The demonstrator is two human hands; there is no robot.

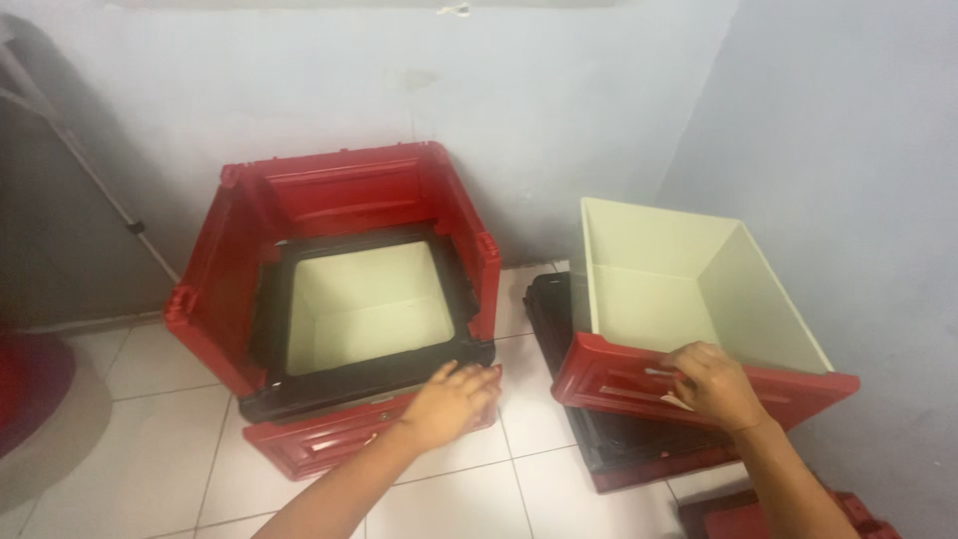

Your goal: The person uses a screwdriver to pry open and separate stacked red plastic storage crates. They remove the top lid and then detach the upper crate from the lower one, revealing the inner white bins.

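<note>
Red plastic makes up two box-like containers on a white tiled floor. The left container has red folding walls, a black frame and a pale, empty cream interior. The right container, a cream tub, also empty, has a red front panel. The left hand rests fingers together on the left container's lower red panel. The right hand pinches the right container's red panel.

Soft, even indoor light with a cool bluish cast falls from above. The pale painted wall shows no glare. The far left edge sinks into dim shadow. Faint shadows lie under the hands. The whole picture is slightly soft, and edges bend mildly.
</note>
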